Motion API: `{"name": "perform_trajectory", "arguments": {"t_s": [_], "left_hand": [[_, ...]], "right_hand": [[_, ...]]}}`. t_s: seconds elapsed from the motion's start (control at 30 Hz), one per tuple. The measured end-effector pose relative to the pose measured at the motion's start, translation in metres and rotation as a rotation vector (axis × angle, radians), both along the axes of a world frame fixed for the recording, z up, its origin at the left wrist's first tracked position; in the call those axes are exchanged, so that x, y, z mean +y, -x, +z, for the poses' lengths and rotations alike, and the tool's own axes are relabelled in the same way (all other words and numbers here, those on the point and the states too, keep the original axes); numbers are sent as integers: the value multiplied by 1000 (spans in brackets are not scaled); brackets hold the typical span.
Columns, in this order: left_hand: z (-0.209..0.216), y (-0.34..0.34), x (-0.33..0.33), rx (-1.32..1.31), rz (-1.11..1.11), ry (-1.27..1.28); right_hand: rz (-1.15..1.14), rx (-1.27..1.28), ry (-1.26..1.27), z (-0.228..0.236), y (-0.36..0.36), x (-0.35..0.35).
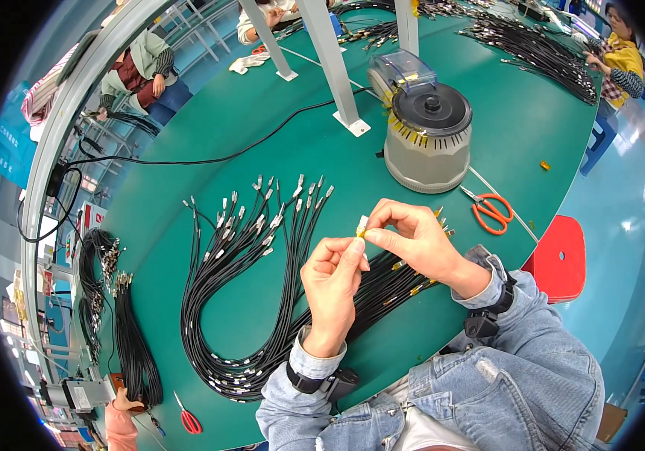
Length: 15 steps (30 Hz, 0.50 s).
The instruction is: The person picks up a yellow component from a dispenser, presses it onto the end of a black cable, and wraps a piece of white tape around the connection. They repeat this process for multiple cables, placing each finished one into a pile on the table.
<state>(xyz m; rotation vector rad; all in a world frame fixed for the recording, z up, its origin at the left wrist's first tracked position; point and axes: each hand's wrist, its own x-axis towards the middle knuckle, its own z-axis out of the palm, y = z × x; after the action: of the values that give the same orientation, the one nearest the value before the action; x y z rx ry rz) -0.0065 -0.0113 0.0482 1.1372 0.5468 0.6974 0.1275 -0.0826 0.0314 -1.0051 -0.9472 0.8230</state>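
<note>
My left hand [331, 286] and my right hand [412, 237] meet above the green table [277, 143], fingertips pinched together on a small piece of yellow tape [362, 225] at the end of a black cable. Under my hands lies a bundle of black cables [239, 301] looped on the table, their metal terminals fanned out toward the far side. Some cable ends near my right hand carry yellow wraps [412, 286]. Both forearms wear denim sleeves and dark wristbands.
A grey round tape dispenser [427, 139] with yellow strips stands beyond my hands. Orange-handled scissors [491, 210] lie to its right, red scissors [187, 417] near the lower left. More cable bundles [134, 346] lie left and far right [540, 52]. A red stool [563, 255] is beside the table; other people sit around.
</note>
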Motion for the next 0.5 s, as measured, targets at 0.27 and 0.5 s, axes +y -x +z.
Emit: {"name": "perform_trajectory", "arguments": {"t_s": [0.27,0.5], "left_hand": [[-1,-4,-8,37,95,-154],[-7,-6,-10,28,140,-245]], "right_hand": [[-48,-33,-13,6,4,-1],[-73,-95,-18,4,4,-3]]}}
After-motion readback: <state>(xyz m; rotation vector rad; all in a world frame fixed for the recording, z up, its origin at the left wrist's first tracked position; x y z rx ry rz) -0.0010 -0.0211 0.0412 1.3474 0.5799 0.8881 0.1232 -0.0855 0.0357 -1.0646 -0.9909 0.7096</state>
